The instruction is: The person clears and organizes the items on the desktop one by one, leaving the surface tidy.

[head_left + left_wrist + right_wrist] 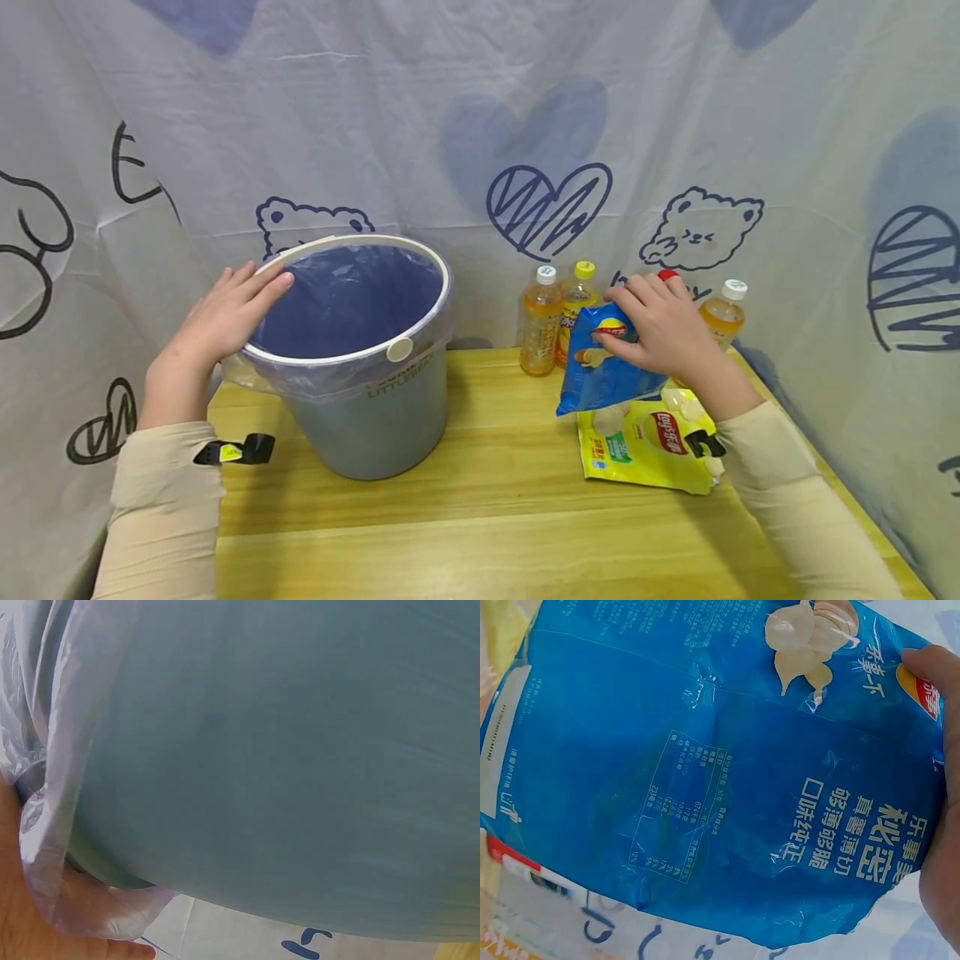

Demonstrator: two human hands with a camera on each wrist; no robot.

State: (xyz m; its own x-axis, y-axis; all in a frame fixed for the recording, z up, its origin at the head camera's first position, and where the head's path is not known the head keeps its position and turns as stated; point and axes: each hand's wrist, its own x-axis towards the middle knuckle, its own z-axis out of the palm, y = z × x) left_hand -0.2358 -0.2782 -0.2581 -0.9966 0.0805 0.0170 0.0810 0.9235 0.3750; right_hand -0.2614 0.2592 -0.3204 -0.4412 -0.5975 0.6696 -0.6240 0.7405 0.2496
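My left hand (221,321) rests on the left rim of a grey-blue bucket (375,433), its fingers fairly straight. A thin plastic bag (345,292) lines the bucket and folds over its outside; in the left wrist view the bucket's wall (262,765) fills most of the picture. With my right hand (663,329) I grip the top of a blue chip bag (592,379), thumb in front. The right wrist view shows the printed back of that blue bag (705,787) and its torn edge. Beneath it, a yellow chip bag (637,446) lies flat on the table.
Bottles of orange drink stand behind the chip bags: one white-capped (538,325), one yellow-capped (577,304), another white-capped (723,312) at the right. A red cap (667,274) shows behind my right hand. Patterned cloth (420,125) hangs around the wooden table (480,533).
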